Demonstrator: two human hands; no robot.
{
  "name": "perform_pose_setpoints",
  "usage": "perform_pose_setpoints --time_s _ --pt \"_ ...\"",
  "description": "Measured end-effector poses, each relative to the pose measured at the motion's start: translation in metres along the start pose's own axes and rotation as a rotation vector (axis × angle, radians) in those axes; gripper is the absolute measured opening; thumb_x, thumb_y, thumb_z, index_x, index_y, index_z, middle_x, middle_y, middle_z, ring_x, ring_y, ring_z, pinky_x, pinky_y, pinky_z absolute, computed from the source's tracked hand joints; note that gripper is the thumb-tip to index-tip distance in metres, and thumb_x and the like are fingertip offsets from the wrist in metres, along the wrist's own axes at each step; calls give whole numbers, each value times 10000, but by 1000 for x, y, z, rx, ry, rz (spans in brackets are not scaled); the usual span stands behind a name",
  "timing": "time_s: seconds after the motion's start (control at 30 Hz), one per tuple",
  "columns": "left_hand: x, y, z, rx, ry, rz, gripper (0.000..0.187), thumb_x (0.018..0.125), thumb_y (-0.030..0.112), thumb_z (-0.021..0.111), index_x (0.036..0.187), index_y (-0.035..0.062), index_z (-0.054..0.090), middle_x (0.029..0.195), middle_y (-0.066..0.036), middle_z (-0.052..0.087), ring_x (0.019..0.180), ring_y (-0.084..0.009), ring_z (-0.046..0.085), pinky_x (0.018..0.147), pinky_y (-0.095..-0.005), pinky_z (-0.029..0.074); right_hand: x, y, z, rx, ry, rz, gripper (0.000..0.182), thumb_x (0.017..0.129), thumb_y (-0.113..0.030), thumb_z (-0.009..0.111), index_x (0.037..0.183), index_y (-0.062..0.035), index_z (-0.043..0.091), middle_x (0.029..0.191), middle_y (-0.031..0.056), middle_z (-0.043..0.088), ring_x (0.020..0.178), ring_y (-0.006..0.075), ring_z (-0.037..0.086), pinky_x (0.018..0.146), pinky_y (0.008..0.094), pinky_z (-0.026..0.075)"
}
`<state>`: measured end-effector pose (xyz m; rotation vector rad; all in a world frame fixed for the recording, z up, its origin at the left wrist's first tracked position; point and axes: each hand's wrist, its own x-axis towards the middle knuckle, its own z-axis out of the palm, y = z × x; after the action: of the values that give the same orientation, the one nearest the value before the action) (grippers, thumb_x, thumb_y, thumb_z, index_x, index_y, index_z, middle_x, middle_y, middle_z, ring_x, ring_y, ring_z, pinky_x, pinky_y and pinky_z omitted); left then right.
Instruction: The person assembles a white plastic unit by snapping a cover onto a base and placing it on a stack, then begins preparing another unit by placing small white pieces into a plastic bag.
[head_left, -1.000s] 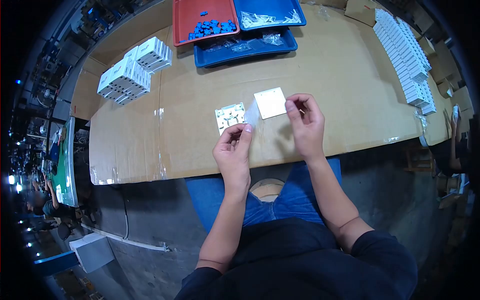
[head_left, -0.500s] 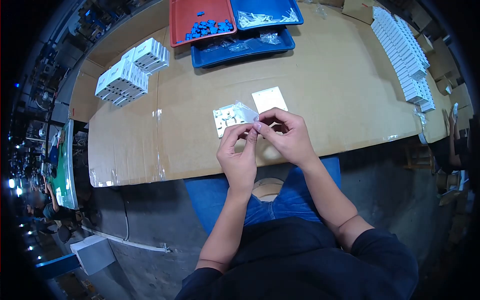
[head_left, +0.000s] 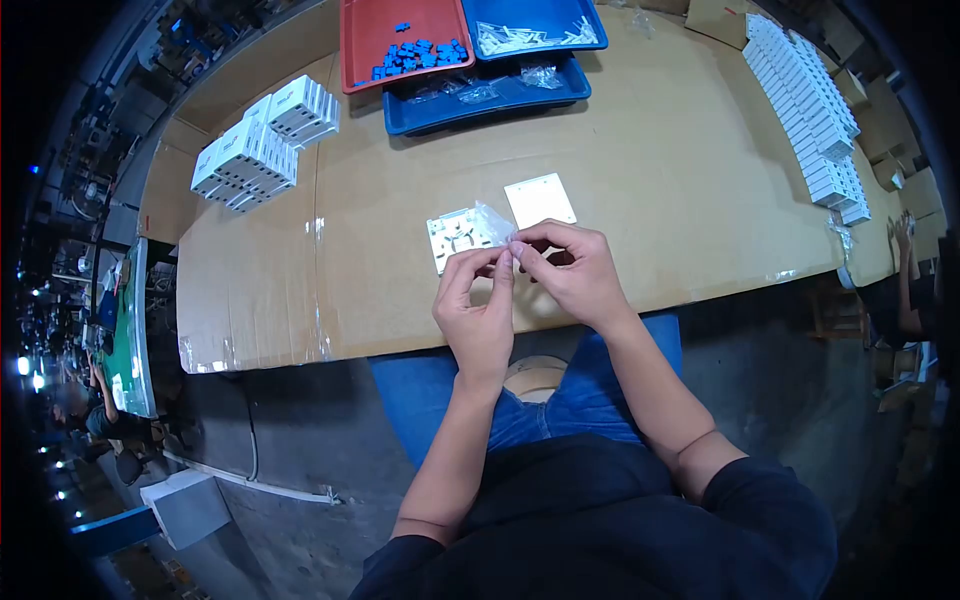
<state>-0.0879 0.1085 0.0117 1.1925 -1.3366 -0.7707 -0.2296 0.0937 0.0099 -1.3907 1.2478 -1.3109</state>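
A small clear plastic bag is pinched between both hands above the table. My left hand has its thumb and fingertips closed on the bag's near edge. Thumb and forefinger of my right hand meet there too, closed on the same edge. What the bag contains is too small to make out. Just behind my left hand lies an open white plastic housing with moulded shapes inside, partly covered by the bag and fingers. A flat white square cover rests beyond my right hand.
At the back are a red tray of blue parts, a blue tray of white pieces and a lower blue tray with plastic bags. Stacked white boxes stand left, more white units right. Other people work at both sides.
The bag's upper part has shifted slightly and looks more crumpled. Both hands stay almost in place, still pinching it.
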Motion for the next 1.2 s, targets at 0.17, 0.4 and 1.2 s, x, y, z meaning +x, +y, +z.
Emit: perform_pose_setpoints --time_s 0.17,0.4,1.2 --pt "-3 -3 4 152 94 155 102 859 19 794 942 6 736 903 -89 665 828 -194 656 748 -318 519 -3 -8 3 27 4 15 153 934 -75 727 1027 40 768 886 92 767 749 111 725 634 237 562" --pt "-9 -12 8 185 175 250 141 840 31 807 921 4 695 915 -118 644 823 -243 650 736 -354 515 -7 -7 14 47 182 42 139 907 3 731 1039 46 740 852 77 746 698 59 675 601 203 522" --pt "5 -14 -4 -694 55 -503 219 1045 168 658 1170 -5 706 995 -35 715 848 -81 613 809 -259 517 0 -8 15 363 115 -27 233 880 74 715 1101 6 733 1073 72 677 868 116 680 760 252 583"
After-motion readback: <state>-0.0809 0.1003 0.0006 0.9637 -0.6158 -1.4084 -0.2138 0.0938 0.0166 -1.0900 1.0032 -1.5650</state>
